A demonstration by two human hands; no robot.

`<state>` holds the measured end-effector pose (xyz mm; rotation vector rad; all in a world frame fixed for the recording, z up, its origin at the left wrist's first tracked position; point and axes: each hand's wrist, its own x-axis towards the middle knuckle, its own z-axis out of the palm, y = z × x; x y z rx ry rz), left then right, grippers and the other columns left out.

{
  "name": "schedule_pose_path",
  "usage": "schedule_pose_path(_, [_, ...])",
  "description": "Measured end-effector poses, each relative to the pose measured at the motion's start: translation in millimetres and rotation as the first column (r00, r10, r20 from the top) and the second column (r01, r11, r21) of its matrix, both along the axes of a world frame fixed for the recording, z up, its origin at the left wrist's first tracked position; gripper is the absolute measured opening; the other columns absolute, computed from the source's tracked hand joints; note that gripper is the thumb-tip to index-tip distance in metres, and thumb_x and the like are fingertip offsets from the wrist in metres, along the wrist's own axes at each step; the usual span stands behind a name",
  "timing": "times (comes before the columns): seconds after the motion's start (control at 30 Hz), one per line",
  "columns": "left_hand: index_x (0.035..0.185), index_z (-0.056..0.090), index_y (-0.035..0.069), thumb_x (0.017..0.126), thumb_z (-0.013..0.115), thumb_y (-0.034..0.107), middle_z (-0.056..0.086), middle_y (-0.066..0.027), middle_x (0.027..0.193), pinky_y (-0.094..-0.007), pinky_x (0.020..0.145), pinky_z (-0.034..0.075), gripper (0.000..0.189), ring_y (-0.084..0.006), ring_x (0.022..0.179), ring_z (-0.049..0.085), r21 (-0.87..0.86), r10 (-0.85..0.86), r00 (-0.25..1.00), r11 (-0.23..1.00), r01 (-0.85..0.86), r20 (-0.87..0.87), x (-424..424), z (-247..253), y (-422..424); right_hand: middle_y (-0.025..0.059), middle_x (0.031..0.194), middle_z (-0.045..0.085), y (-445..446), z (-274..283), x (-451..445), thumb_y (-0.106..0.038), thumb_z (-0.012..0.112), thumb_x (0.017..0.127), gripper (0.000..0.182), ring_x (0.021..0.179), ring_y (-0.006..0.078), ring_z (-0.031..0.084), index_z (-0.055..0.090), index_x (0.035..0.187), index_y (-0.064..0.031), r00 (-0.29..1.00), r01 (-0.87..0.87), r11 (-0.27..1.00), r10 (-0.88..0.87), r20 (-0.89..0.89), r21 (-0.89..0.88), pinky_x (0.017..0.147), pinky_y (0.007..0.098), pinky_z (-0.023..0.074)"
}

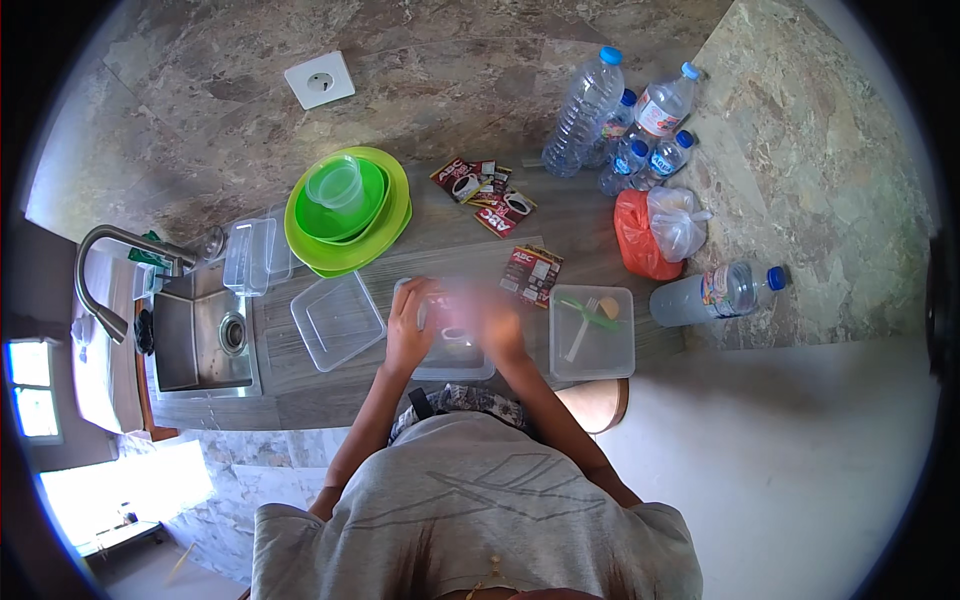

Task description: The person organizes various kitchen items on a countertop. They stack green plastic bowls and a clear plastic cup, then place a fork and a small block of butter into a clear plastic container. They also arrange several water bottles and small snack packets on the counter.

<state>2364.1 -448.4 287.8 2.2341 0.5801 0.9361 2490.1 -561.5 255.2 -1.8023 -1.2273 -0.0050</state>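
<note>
In front of me a clear plastic food container sits on the counter, with a red coffee sachet in or above it. My left hand is at the container's left side, its fingers bent near the rim. Over the right part reaches my right hand, its fingers lost in a blurred patch. What either hand grips is hidden. A clear container lid lies left of the container. On the right, a lidded-looking square container has a white plastic fork and a green utensil on or in it.
Another sachet lies right of my hands, and several more behind. Green plates and bowls stand back left, near clear boxes and a steel sink. Plastic bottles, tied bags and a lying bottle line the right.
</note>
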Motion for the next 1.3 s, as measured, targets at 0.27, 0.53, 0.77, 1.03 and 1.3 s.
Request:
schedule_pose_path(0.27, [0.140,0.038,0.013,0.061,0.082,0.007,0.026,-0.0179,0.146,-0.0437,0.103,0.039,0.090,-0.0378,0.128,0.038,-0.026,-0.150,0.858,0.987,0.157,-0.492,2.6,-17.7,-20.0,0.0080,0.098,0.063,4.4,-0.5,13.7,-0.007,0.059,0.073,0.031,0.095,0.0287,0.055,0.059,0.104,-0.0079,0.976,0.127,0.986,-0.104,0.192,-0.107,0.078,0.0427,0.0423])
schedule_pose_path(0.53, [0.127,0.049,0.008,0.069,0.072,-0.002,0.025,-0.0171,0.148,-0.0430,0.104,0.039,0.063,-0.0372,0.131,0.036,-0.327,-0.245,0.904,0.937,0.127,-0.351,7.0,-44.4,-24.3,0.0052,0.106,0.060,-1.6,-0.3,17.7,-0.014,0.062,0.074,0.030,0.107,0.0282,0.051,0.064,0.104,-0.0122,0.945,0.138,0.977,-0.082,0.317,-0.159,0.080,0.0451,0.0404])
schedule_pose_path(0.77, [0.119,0.056,0.010,0.067,0.074,0.002,0.036,-0.0155,0.137,-0.0432,0.102,0.040,0.055,-0.0373,0.122,0.044,-0.195,-0.187,0.913,0.973,0.122,-0.362,-5.6,-46.2,-26.4,0.0085,0.107,0.052,-2.1,11.0,25.7,-0.003,0.069,0.070,0.033,0.099,0.0307,0.050,0.064,0.102,-0.0134,0.984,0.148,0.987,-0.142,0.111,-0.053,0.085,0.0440,0.0415])
schedule_pose_path(1.03, [0.131,0.052,0.018,0.059,0.085,0.020,0.024,-0.0194,0.145,-0.0477,0.102,0.040,0.079,-0.0456,0.122,0.040,-0.197,-0.201,0.785,0.975,0.104,-0.586,-3.0,-40.2,-32.1,0.0091,0.122,0.057,-20.2,9.1,131.4,-0.032,0.083,0.062,0.078,0.117,0.0320,0.050,0.046,0.130,-0.0216,0.969,0.245,0.754,-0.183,0.165,-0.610,0.095,0.0464,0.0408])
schedule_pose_path(1.3, [0.129,0.047,0.014,0.070,0.079,0.020,0.027,-0.0192,0.141,-0.0473,0.098,0.042,0.068,-0.0421,0.120,0.043,-0.155,-0.183,0.834,0.981,0.118,-0.520,-5.1,-31.2,-31.8,0.0078,0.124,0.051,-3.6,3.4,112.4,-0.035,0.092,0.041,0.125,0.114,0.0349,0.052,0.022,0.145,-0.0343,0.948,0.303,0.555,-0.256,0.188,-0.775,0.089,0.0469,0.0462])
